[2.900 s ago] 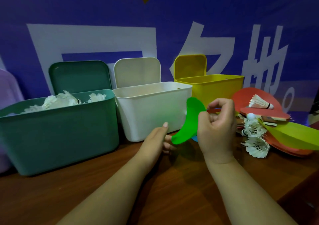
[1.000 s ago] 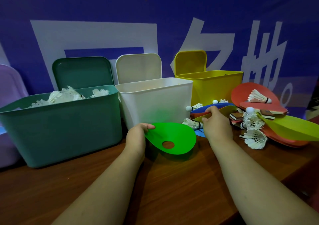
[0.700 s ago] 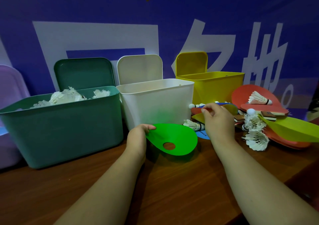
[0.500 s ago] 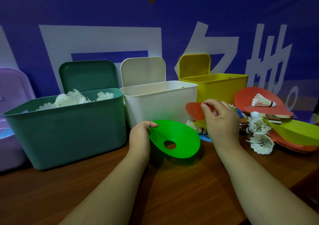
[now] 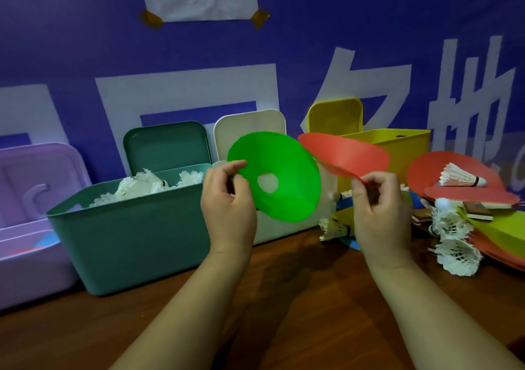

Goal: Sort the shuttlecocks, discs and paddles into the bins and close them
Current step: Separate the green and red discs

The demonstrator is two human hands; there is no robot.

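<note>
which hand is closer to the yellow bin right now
Right. The right hand, pinching the red disc, is just in front of the yellow bin; the left hand is over by the green bin.

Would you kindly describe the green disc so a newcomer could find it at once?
Start at the row of open bins along the blue banner wall; in front of the white bin two hands are raised. The left hand pinches the green disc by its rim. Unlike the red disc beside it, it faces the camera, showing its centre hole.
</note>
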